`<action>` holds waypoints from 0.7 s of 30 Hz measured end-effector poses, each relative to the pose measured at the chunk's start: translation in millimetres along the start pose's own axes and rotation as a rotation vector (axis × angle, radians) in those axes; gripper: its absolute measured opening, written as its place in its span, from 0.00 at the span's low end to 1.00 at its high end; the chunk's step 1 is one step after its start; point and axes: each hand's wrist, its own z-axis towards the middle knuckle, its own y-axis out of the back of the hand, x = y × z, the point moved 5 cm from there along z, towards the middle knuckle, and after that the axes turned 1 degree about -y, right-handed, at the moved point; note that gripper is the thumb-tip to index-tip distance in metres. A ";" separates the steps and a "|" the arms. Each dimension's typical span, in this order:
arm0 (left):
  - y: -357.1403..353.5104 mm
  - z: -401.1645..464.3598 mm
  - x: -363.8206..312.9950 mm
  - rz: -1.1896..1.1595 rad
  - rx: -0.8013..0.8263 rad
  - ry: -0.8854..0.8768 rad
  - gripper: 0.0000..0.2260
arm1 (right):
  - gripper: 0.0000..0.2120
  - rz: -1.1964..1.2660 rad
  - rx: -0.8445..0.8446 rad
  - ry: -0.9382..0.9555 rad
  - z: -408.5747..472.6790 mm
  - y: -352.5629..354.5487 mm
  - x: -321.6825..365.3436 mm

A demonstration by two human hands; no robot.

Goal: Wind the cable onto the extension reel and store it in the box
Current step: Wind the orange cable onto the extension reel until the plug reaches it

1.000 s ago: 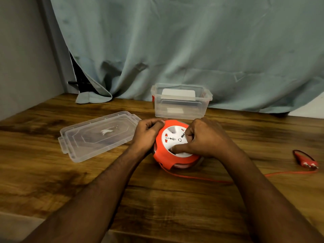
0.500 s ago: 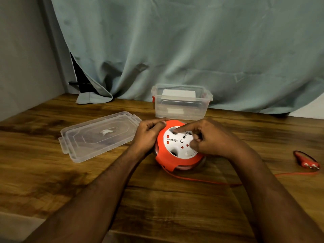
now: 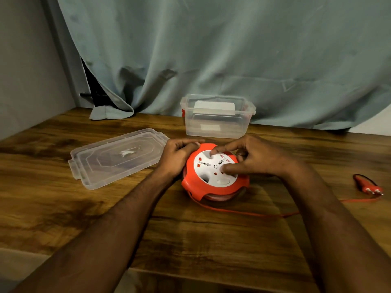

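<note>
The left hand (image 3: 177, 155) grips the orange rim of the extension reel (image 3: 213, 176), fingers curled round its left edge. The right hand (image 3: 254, 158) rests on the reel's white socket face, bent fingertips and thumb pressing it. The reel lies flat on the wooden worktop (image 3: 190, 240). Its orange cable (image 3: 243, 212) trails right to the plug (image 3: 369, 185), well apart. Just behind stands the open clear box (image 3: 218, 127); its lid (image 3: 114, 157) lies left of the reel.
</note>
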 end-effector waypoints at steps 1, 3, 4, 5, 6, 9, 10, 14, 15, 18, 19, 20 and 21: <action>-0.3 0.7 0.6 0.000 -0.003 0.005 0.11 | 0.26 -0.015 -0.016 0.023 3.2 -2.0 3.6; 1.1 1.9 2.0 0.008 -0.013 0.012 0.11 | 0.27 -0.077 -0.043 0.047 9.5 -4.2 9.0; 2.3 2.4 2.6 0.004 -0.020 0.015 0.11 | 0.25 -0.093 -0.049 0.040 11.5 -2.9 8.9; 3.3 2.5 3.1 -0.005 -0.026 0.019 0.11 | 0.24 -0.094 -0.048 0.032 12.7 -1.5 8.0; 4.4 2.8 3.6 -0.012 -0.030 0.022 0.10 | 0.24 -0.095 -0.040 0.034 12.3 0.1 7.3; 4.5 4.3 3.4 -0.013 -0.028 0.015 0.11 | 0.30 -0.117 -0.006 0.027 8.9 0.6 3.5; 4.2 4.7 2.6 -0.014 -0.024 0.006 0.11 | 0.31 -0.122 -0.003 0.015 9.0 -0.5 2.1; 1.8 4.0 -0.2 -0.035 0.001 -0.002 0.11 | 0.32 -0.137 -0.003 0.019 9.4 0.4 1.5; 1.2 3.4 -0.6 -0.039 0.010 -0.004 0.11 | 0.32 -0.137 0.000 0.009 9.4 1.7 1.9; -0.8 1.7 -2.7 -0.049 0.039 0.000 0.11 | 0.30 -0.154 -0.007 -0.019 6.6 6.8 4.7; -0.5 1.6 -2.7 -0.054 0.043 0.007 0.11 | 0.29 -0.163 -0.002 -0.019 5.0 7.6 6.1; -0.4 1.6 -2.8 -0.058 0.047 0.013 0.11 | 0.29 -0.168 0.000 -0.022 3.9 7.9 6.1; -0.6 1.9 -2.3 -0.060 0.049 0.018 0.11 | 0.29 -0.173 -0.005 -0.024 3.2 8.4 5.0</action>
